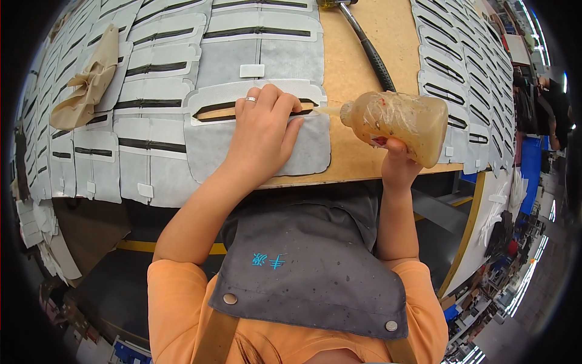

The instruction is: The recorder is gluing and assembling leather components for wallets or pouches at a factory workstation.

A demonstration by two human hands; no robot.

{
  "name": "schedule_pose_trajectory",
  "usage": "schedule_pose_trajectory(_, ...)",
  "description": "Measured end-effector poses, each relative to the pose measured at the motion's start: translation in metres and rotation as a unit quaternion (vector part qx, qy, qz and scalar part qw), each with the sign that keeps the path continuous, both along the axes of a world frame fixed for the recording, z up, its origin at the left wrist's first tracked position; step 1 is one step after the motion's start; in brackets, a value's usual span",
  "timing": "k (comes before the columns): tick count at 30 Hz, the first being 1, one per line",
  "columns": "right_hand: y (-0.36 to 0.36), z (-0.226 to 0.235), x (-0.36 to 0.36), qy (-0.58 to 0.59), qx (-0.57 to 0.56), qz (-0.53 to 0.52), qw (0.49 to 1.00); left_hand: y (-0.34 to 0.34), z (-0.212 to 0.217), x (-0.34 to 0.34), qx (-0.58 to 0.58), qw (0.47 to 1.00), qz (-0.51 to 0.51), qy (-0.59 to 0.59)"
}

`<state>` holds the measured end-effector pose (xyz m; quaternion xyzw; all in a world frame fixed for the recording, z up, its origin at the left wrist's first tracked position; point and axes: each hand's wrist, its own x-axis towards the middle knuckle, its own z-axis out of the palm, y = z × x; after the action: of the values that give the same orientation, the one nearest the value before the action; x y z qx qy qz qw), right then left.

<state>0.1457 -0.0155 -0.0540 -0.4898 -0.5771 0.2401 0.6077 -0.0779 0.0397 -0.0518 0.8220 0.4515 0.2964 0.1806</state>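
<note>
My right hand (400,164) is wrapped round a squeeze bottle (403,124) of yellowish glue, tipped on its side with its thin nozzle (327,111) pointing left. The nozzle's tip is at the right end of a long black-edged slot (218,113) in a grey fabric panel (291,151). My left hand (260,130) lies over that slot, fingers bent and pressed on its edges, thumb close to the index finger. Tan board shows through the slot. What sits beneath the fingertips is hidden.
Rows of similar grey panels (163,109) overlap on the left of the wooden table (357,155), with more panels (448,79) on the right. A hammer (370,51) lies beyond the bottle. A crumpled beige cloth (91,85) rests on the left panels.
</note>
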Motion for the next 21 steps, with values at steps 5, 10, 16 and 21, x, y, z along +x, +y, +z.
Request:
schedule_pose_trajectory(5, 0.002, 0.002, 0.0, 0.043, -0.019, 0.007, 0.999, 0.0, 0.002, 0.0, -0.004, 1.0, 0.0, 0.003)
schedule_pose_trajectory(10, 0.0, 0.002, 0.003, 0.066, -0.012, 0.049, 0.997, 0.0, 0.002, 0.001, -0.01, 1.0, 0.002, 0.002)
schedule_pose_trajectory(16, -0.002, 0.0, 0.007, 0.045, -0.05, 0.007, 0.998, -0.002, 0.002, 0.0, -0.017, 1.0, 0.002, 0.001)
schedule_pose_trajectory(21, 0.011, 0.006, 0.017, 0.349, -0.086, 0.033, 0.933, -0.006, 0.001, -0.001, -0.014, 1.0, 0.004, -0.004)
